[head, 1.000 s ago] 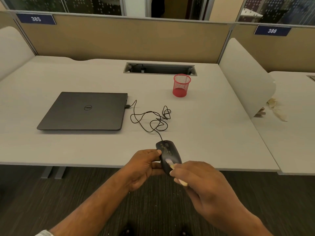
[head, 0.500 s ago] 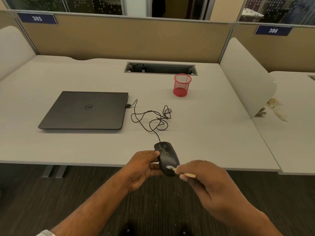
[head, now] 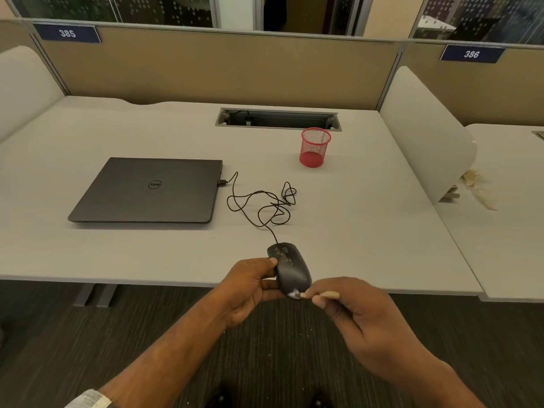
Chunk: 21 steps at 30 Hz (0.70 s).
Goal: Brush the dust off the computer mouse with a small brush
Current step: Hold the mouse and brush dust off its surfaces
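**Head view: brushing the mouse's near end**

Head view shows your left hand (head: 250,285) gripping the mouse (head: 290,267) by its side, held over the tabletop (head: 368,231) edge. Your right hand (head: 362,325) pinches the brush (head: 312,295), bristles touching the mouse's near end. You are mid-brushing, I judge; specks seem to remain near the buttons, though the view is soft. Next, work the bristles forward along the top while keeping the mouse steady. The red mesh cup (head: 315,147) stands well apart and looks empty.
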Available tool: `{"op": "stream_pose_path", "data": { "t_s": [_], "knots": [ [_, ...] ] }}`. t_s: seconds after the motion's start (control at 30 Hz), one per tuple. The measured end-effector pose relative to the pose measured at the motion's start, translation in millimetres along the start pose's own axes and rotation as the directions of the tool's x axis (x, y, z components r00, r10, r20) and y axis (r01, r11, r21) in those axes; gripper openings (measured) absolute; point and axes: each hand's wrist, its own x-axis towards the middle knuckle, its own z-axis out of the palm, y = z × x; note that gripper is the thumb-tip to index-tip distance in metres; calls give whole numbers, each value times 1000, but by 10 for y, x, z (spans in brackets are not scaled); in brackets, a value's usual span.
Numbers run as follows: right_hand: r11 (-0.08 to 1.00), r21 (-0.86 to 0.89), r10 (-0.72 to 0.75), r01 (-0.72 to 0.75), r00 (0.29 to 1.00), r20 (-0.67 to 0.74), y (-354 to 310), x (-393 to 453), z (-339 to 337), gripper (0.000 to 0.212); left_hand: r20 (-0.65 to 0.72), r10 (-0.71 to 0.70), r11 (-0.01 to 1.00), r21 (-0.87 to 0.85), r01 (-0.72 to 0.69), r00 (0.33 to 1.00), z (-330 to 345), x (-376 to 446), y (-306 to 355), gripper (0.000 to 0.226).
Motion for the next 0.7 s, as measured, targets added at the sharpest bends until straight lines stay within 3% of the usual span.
{"op": "stream_pose_path", "data": {
  "t_s": [0.2, 0.47, 0.7],
  "knots": [
    [994, 87, 71, -58, 986, -153, 95, 89, -74, 20, 13, 26, 999, 28, -27, 1000, -6, -36, 29, 29],
    [991, 120, 47, -61, 992, 113, 29, -15, 17, 18, -7, 59, 998, -12, -59, 998, -25, -66, 33, 31],
    [978, 209, 52, -28, 993, -110, 89, 75, -85, 22, 6, 35, 999, 19, -35, 999, 0, -83, 65, 29]
  ]
}}
